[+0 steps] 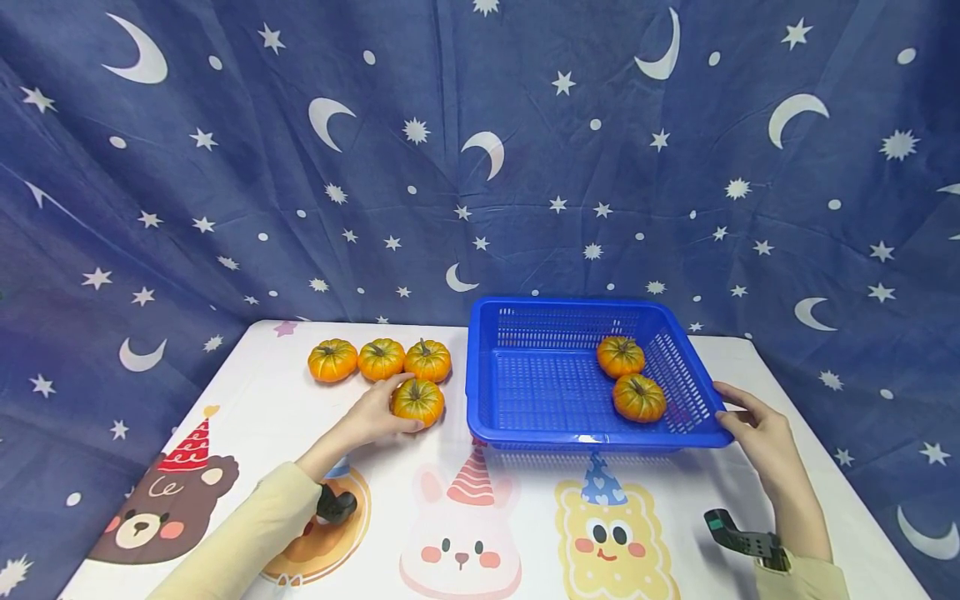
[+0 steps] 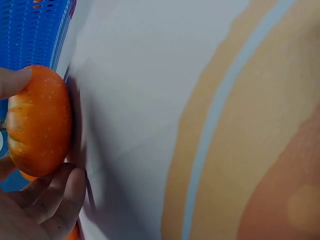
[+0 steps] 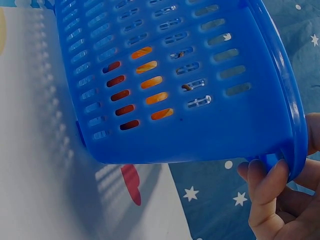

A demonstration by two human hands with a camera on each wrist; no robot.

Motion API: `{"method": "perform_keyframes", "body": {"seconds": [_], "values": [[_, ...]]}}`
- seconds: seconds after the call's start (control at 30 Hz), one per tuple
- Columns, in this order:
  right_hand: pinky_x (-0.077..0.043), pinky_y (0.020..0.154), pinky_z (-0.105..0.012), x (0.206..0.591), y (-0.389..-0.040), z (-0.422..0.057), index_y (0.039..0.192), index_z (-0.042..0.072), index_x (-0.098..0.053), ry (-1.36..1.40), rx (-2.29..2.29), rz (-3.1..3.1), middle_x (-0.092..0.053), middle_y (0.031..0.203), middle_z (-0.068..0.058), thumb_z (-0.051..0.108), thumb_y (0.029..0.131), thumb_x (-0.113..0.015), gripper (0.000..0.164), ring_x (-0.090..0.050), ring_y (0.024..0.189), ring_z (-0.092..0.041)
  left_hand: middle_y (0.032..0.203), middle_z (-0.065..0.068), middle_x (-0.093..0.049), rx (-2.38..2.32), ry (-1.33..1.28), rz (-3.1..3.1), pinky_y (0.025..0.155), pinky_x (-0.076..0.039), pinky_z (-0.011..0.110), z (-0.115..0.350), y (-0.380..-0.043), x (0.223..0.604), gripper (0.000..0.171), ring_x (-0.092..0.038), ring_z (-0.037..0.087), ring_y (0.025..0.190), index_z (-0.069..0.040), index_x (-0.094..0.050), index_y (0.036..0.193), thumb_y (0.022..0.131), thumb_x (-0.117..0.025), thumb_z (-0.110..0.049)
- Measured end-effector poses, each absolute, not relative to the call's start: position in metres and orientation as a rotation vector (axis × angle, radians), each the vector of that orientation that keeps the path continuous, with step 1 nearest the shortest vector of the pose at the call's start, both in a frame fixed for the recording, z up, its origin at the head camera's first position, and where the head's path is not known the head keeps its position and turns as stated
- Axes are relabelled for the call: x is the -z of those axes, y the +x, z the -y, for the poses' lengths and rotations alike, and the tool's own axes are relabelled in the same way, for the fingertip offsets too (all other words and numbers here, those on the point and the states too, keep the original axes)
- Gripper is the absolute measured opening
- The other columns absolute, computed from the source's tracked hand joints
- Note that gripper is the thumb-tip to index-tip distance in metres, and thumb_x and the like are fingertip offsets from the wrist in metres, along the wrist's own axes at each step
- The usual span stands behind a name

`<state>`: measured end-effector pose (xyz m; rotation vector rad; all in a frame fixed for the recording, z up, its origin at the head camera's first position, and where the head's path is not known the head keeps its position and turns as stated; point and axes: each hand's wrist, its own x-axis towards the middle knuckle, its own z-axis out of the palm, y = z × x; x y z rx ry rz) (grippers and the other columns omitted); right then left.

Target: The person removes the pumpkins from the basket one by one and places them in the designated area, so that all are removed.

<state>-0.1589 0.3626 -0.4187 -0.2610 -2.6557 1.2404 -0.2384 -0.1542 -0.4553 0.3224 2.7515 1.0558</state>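
Across the top and sides of the frame, a star-and-moon curtain (image 1: 480, 167); along the bottom, a white printed table (image 1: 540, 533). Right of centre, a blue basket (image 1: 540, 435). At its right edge, the right hand (image 1: 761, 429), fingers curled about the rim, gripping it. Left of centre, the left hand (image 1: 372, 414), spread to fruit width, thumb and fingers around one pumpkin (image 1: 417, 404); lifted or resting, not certain. Just above, a row of three pumpkins (image 1: 380, 359); in the basket's right half, two pumpkins (image 1: 639, 397). Step apparently in hand: grasping, basket steadied. Likely called for next: a lift over the basket's left wall.
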Motion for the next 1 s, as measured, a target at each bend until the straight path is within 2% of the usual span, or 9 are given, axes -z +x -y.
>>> {"method": "perform_keyframes", "body": {"seconds": [0.23, 0.37, 0.67, 0.87, 1.0], "values": [[-0.044, 0.066, -0.010, 0.418, -0.158, -0.361, 0.139, -0.002, -0.047, -0.256, -1.248, 2.642, -0.046, 0.099, 0.031, 0.017, 0.096, -0.051, 0.047, -0.048, 0.081, 0.013, 0.142, 0.030, -0.043, -1.066, 0.319, -2.742, 0.106, -0.034, 0.062, 0.154, -0.238, 0.454, 0.084, -0.044, 0.046, 0.129, -0.008, -0.038, 0.144, 0.074, -0.080, -0.025], [-0.044, 0.065, -0.009, 0.417, -0.157, -0.361, 0.139, -0.001, -0.047, -0.263, -1.241, 2.642, -0.045, 0.099, 0.030, 0.017, 0.096, -0.051, 0.047, -0.047, 0.082, 0.013, 0.141, 0.030, -0.044, -1.059, 0.312, -2.748, 0.103, -0.038, 0.060, 0.154, -0.237, 0.452, 0.084, -0.048, 0.044, 0.125, -0.009, -0.038, 0.144, 0.074, -0.081, -0.027], [-0.044, 0.066, -0.008, 0.417, -0.158, -0.361, 0.139, 0.000, -0.047, -0.282, -1.223, 2.659, -0.053, 0.110, 0.015, 0.018, 0.096, -0.051, 0.047, -0.047, 0.082, 0.013, 0.126, 0.023, -0.053, -1.068, 0.320, -2.761, 0.091, -0.048, 0.048, 0.160, -0.240, 0.446, 0.084, -0.057, 0.033, 0.111, -0.008, -0.040, 0.144, 0.074, -0.081, -0.029], [-0.043, 0.066, -0.008, 0.417, -0.159, -0.361, 0.139, 0.001, -0.048, -0.284, -1.211, 2.664, -0.056, 0.113, 0.007, 0.019, 0.096, -0.051, 0.047, -0.047, 0.082, 0.013, 0.135, 0.026, -0.050, -1.097, 0.335, -2.747, 0.093, -0.050, 0.047, 0.162, -0.241, 0.438, 0.083, -0.058, 0.034, 0.111, -0.006, -0.037, 0.146, 0.077, -0.078, -0.031], [-0.043, 0.066, -0.007, 0.416, -0.159, -0.361, 0.140, 0.001, -0.047, -0.277, -1.210, 2.669, -0.057, 0.118, -0.008, 0.018, 0.096, -0.050, 0.047, -0.047, 0.082, 0.014, 0.140, 0.026, -0.046, -1.097, 0.331, -2.744, 0.097, -0.047, 0.051, 0.161, -0.242, 0.431, 0.083, -0.055, 0.038, 0.116, -0.007, -0.036, 0.147, 0.078, -0.077, -0.032]]}}
